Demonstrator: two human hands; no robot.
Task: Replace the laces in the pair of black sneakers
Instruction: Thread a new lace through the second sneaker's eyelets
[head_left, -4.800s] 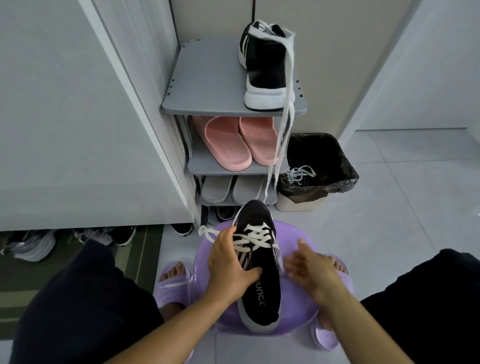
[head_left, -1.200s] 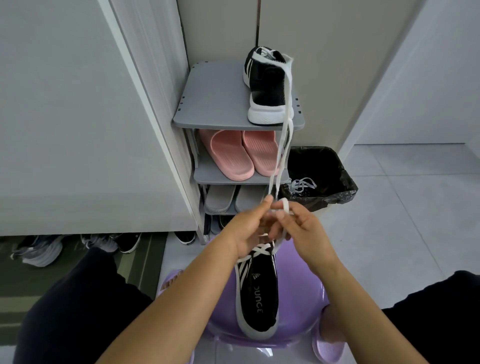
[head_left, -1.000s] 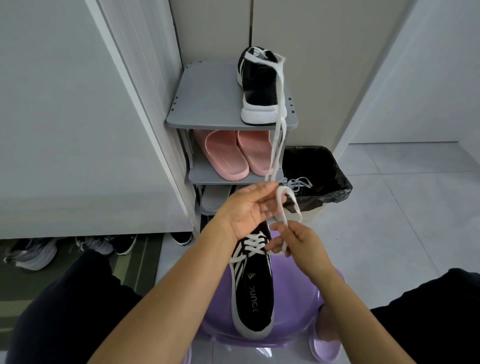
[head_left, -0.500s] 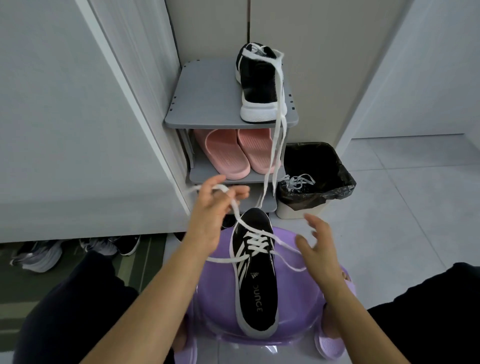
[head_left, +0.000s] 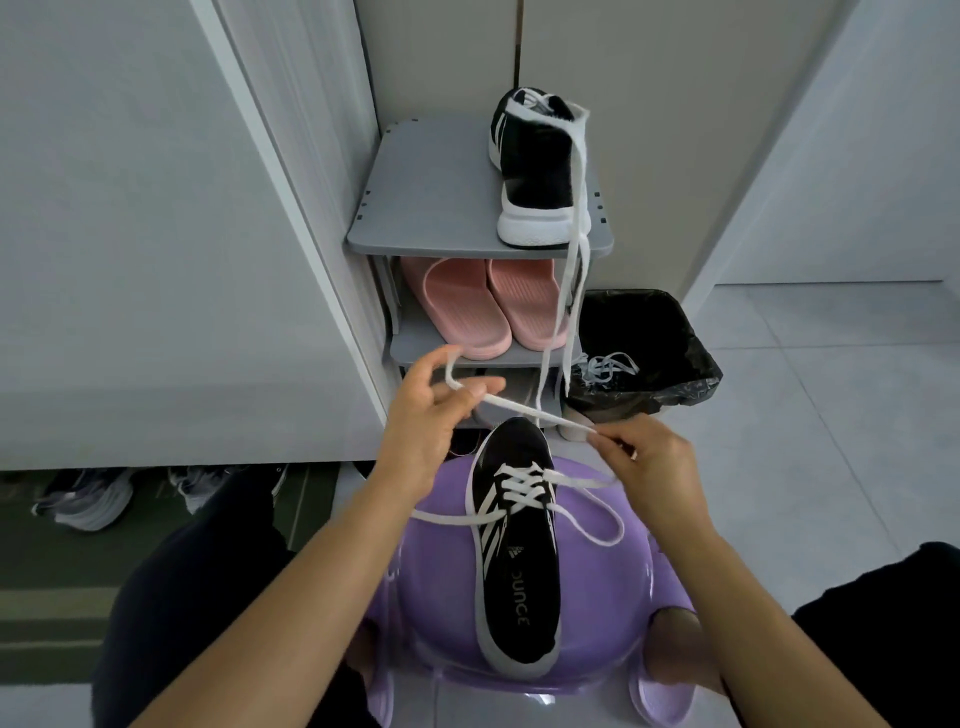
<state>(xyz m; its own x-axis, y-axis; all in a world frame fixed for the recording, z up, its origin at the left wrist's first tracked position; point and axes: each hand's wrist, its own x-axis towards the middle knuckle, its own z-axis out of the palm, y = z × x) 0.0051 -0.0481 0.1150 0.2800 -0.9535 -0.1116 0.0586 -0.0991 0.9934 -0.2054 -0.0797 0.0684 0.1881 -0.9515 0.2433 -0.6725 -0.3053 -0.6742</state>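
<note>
The black sneaker (head_left: 519, 545) lies sole-down on the purple stool (head_left: 597, 623), toe pointing away from the person toward the grey shoe rack (head_left: 431, 208). Its white lace (head_left: 524, 488) is already crossed through the eyelets, so I'd say the threading on this shoe is done and the step in hand is tying the bow.

The left hand (head_left: 431, 421), above and to the left of the stool, has thumb and fingers closed on one end of the lace, a small loop standing up over the knuckles. The right hand (head_left: 644, 457), above the stool's far right edge, pinches the same stretch of lace between thumb and forefinger, and the lace runs taut between the two hands just past the sneaker's toe. One slack loop droops to the right of the sneaker onto the stool; another strand trails off its left side.

Next, I'd guess, the loop has to be wrapped and pulled through, then both sides drawn snug, which calls for even tension so the crossings don't bunch.

The second sneaker (head_left: 540, 171) sits on top of the rack, beyond the stool, with a new lace (head_left: 571, 291) merely draped over it and hanging down (so not yet threaded, it seems). Discarded laces (head_left: 605, 366) lie on the rim of the bin (head_left: 675, 364) right of the rack.
</note>
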